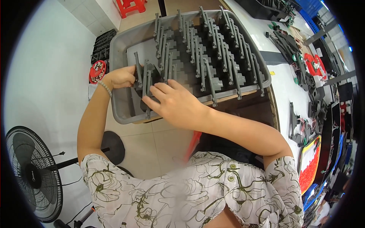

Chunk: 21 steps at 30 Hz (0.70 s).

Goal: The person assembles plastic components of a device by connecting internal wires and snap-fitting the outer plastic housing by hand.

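A grey plastic tub (121, 108) in front of me holds several rows of long, narrow dark-grey plastic parts (207, 78) standing on edge. My left hand (123, 77) reaches over the tub's left rim. Its fingers are curled round the side of a grey plastic part (139, 70) at the near left end of the rows; the fingertips are partly hidden. From the right, my right hand (173, 102) comes over the near rim with fingers spread. Its fingertips touch the neighbouring grey parts (147, 81), and I see nothing gripped in it.
Beyond the tub's left side sit a red dish (97, 71) of small pieces and a stack of black parts (103, 45). A white workbench (283, 81) on the right carries black parts and a tray of red pieces (310, 165). A black fan (34, 174) stands at lower left.
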### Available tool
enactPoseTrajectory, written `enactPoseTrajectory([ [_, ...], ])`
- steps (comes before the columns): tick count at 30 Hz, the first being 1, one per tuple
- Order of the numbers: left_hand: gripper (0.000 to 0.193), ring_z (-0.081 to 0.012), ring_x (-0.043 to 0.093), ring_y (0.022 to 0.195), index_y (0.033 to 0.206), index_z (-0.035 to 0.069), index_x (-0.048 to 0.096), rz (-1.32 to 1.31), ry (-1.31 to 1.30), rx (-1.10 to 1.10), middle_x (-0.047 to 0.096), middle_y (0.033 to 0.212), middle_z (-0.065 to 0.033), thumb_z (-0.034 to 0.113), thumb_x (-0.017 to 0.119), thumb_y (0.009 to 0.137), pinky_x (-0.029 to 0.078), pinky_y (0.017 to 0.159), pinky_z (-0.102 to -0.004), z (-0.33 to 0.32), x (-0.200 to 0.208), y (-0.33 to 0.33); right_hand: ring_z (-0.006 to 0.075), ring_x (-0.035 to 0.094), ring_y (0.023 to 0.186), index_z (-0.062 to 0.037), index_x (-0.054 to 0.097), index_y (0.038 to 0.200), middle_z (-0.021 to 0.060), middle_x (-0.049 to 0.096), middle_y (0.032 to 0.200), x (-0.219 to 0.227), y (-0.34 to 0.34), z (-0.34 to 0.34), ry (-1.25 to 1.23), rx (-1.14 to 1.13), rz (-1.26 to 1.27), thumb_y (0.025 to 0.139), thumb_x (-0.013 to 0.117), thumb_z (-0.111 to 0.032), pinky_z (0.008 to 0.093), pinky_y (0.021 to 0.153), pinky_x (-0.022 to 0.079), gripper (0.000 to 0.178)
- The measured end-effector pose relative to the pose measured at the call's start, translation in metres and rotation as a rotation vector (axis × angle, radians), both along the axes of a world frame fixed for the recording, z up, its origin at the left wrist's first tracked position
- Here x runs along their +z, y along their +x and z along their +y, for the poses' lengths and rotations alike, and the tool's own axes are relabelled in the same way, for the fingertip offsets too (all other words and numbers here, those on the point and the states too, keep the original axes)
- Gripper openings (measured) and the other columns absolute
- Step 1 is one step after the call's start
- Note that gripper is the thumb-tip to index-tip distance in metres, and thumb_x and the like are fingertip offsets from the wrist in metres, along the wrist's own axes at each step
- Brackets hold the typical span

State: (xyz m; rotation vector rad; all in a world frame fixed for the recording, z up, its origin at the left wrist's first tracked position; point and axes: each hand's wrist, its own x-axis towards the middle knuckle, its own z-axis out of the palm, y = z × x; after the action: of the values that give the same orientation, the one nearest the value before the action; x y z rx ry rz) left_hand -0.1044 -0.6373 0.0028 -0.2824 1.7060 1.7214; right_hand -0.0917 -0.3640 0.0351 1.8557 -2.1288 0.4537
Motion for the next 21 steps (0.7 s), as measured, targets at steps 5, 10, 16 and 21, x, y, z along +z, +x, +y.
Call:
enactPoseTrajectory([
  [5, 0.075, -0.0133, 0.048, 0.103, 0.133, 0.004, 0.036, 0.087, -0.075, -0.087, 0.046, 0.124, -0.0047, -0.011, 0.038, 0.059, 0.039, 0.077, -0.0219, -0.003, -0.004, 0.009, 0.0292, 0.052, 0.103, 0.0012, 0.058, 0.099, 0.0168, 0.055, 0.106, 0.005, 0.012, 0.045, -0.159, 0.136, -0.11, 0.071, 0.055, -0.013, 0.0411, 0.089, 0.041, 0.032],
  [10, 0.07, -0.015, 0.049, 0.1, 0.129, 0.005, 0.041, 0.076, -0.05, 0.149, 0.052, 0.115, -0.005, -0.01, 0.036, 0.06, 0.039, 0.079, -0.022, 0.019, 0.009, 0.02, 0.028, 0.055, 0.098, -0.0014, 0.062, 0.095, 0.0126, 0.058, 0.105, 0.0, 0.017, 0.112, -0.156, -0.015, -0.236, 0.065, 0.061, -0.005, 0.0411, 0.086, 0.044, 0.03],
  [16, 0.042, -0.0202, 0.048, 0.103, 0.116, 0.008, 0.052, -0.083, 0.073, 0.556, 0.052, 0.114, -0.0063, 0.019, 0.046, 0.076, 0.035, 0.091, -0.0328, 0.033, 0.003, 0.025, 0.0301, 0.056, 0.096, -0.0013, 0.061, 0.095, 0.0126, 0.059, 0.103, -0.001, 0.031, 0.177, -0.145, -0.208, -0.295, 0.06, 0.059, 0.005, 0.0415, 0.084, 0.045, 0.036],
  [21, 0.052, -0.0216, 0.046, 0.106, 0.112, 0.006, 0.053, 0.045, 0.06, 0.699, 0.052, 0.114, -0.0067, 0.048, 0.048, 0.081, 0.027, 0.098, -0.0435, 0.049, -0.013, 0.028, 0.0292, 0.056, 0.094, -0.0003, 0.061, 0.095, 0.0122, 0.059, 0.099, -0.004, 0.046, 0.21, -0.169, -0.342, -0.294, 0.06, 0.057, 0.005, 0.0395, 0.081, 0.046, 0.036],
])
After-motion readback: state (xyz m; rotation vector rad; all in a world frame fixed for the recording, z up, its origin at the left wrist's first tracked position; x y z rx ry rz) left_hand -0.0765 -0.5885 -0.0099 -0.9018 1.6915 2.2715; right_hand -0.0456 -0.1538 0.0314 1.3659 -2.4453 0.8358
